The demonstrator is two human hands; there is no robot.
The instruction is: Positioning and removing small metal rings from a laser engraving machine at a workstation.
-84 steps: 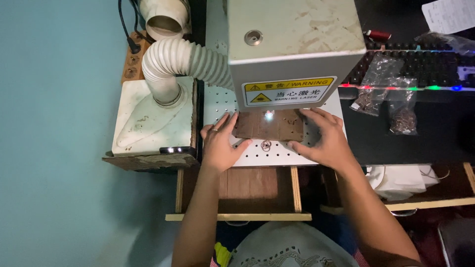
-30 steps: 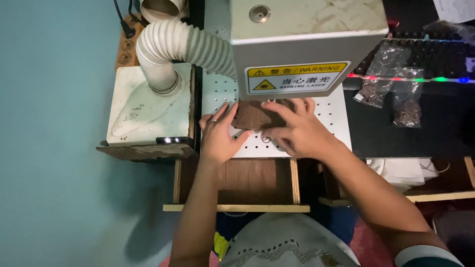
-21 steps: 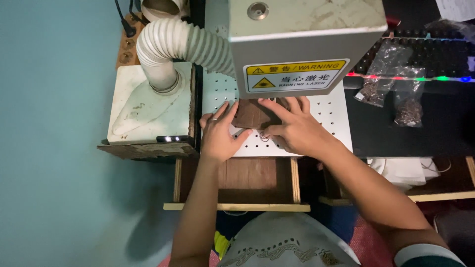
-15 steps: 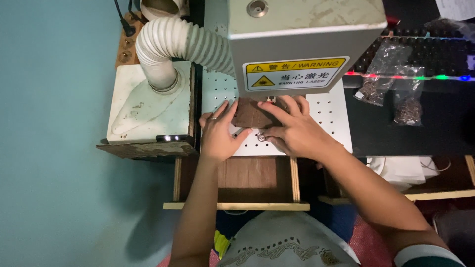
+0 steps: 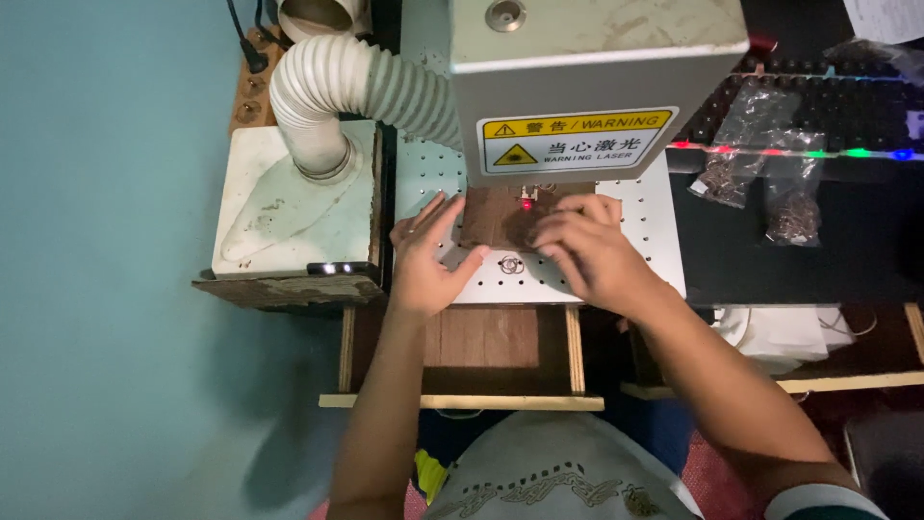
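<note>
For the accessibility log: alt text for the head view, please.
Both hands press a brown wooden piece flat on a white perforated plate under a grey laser head; the left hand is at its left edge, the right hand on top. A white ribbed hose runs alongside.

A single head-worn camera is looking steeply down on the grey laser machine head (image 5: 597, 87) from close above. The perforated white work plate (image 5: 645, 241) is lying just below it in frame.
</note>
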